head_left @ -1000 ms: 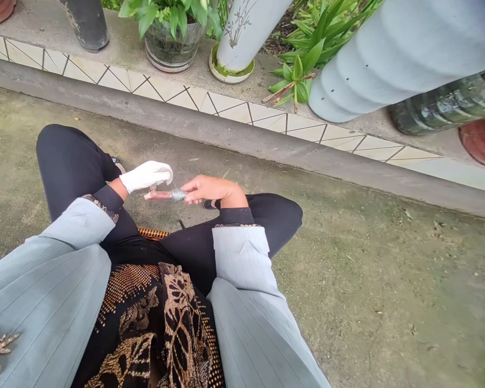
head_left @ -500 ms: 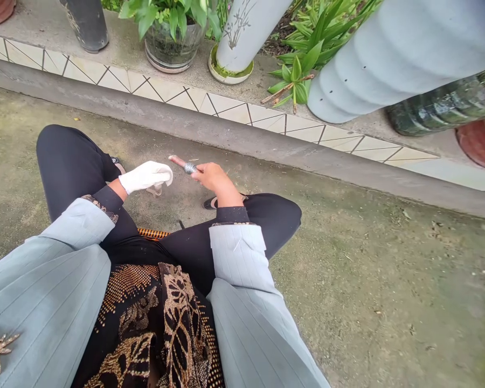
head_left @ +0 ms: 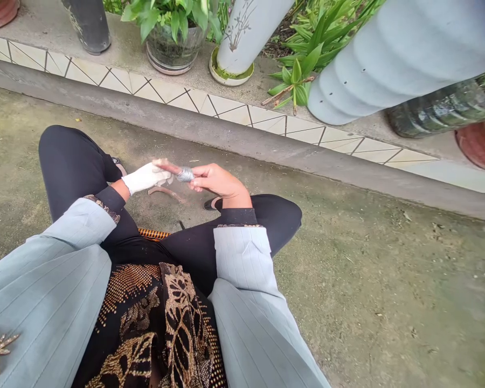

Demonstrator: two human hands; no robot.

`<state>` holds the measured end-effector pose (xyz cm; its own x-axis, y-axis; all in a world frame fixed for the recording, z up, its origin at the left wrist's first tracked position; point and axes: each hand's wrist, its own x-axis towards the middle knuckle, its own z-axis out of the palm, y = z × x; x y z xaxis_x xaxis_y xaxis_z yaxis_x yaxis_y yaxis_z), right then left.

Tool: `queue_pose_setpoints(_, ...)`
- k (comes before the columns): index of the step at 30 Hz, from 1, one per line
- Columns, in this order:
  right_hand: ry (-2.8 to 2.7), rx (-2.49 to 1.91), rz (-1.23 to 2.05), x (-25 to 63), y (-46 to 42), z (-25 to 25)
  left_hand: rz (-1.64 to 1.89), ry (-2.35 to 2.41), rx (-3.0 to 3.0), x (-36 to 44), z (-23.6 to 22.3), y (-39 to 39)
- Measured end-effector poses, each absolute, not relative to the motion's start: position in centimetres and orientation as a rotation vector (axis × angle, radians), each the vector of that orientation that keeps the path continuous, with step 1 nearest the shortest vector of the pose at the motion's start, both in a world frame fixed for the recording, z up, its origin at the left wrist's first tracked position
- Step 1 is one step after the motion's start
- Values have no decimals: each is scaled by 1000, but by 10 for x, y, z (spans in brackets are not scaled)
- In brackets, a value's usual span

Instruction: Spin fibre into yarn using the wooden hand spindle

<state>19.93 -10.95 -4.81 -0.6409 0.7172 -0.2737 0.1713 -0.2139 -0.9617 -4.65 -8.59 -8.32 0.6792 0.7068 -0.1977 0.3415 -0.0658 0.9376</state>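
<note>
My left hand (head_left: 145,178), in a white glove, is closed at the left part of a short reddish-brown stick (head_left: 165,165), which crosses in front of its fingers. Silvery wire (head_left: 185,174) is wound in a tight coil around the stick's right part. My bare right hand (head_left: 216,180) pinches the stick's right end just beyond the coil. That end is hidden by the fingers. Beneath the hands, a thin curved brownish piece (head_left: 165,192) shows near the ground, its kind unclear.
I sit with bent knees on a concrete floor (head_left: 367,280). Ahead runs a low tiled ledge (head_left: 226,112). On it stand a potted plant (head_left: 172,48), a white cylinder vase (head_left: 244,40), a large ribbed grey pot (head_left: 372,70) and a dark plastic container (head_left: 436,108).
My hands have come together. The stick has shifted left, and its left part now meets my gloved left hand. The curved piece beneath shows more fully.
</note>
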Motion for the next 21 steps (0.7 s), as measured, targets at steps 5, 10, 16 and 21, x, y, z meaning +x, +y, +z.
queue_pose_setpoints(5, -1202, -1357, 1347, 193, -99, -65, 252, 734, 1559, -45, -79, -91)
queue_pose_setpoints(10, -1659, -1998, 1025, 192, -93, -71, 281, 703, 1646, -50, -65, -89)
queue_pose_setpoints(16, -2174, -1211, 2201, 193, -107, -46, 370, 871, 1773, -55, -53, -80)
queue_pose_setpoints(21, -1834, -1018, 1950, 197, -109, -37, 455, 858, 1689, -50, -63, -80)
